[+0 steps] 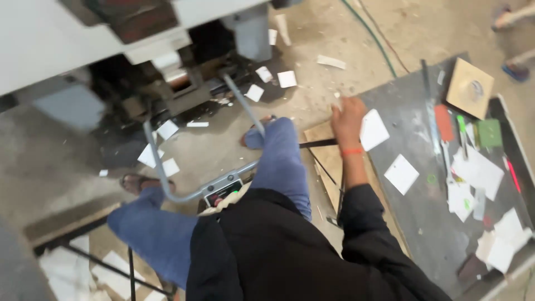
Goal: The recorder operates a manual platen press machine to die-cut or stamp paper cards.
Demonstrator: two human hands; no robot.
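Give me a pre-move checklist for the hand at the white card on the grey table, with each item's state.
1. Right hand at the white card: ok, it touches the card's left edge near the grey table corner.
2. Grip closed on the card: cannot tell, the picture is blurred.
3. Left hand in view: not ok, only the black sleeve shows.
4. Second white card apart from the first: ok, it lies separately on the table.
5. Feet placed: ok, both sandalled feet rest on the concrete floor either side of the grey bent bar.
6. Floor free of scraps: not ok, white paper pieces lie scattered.
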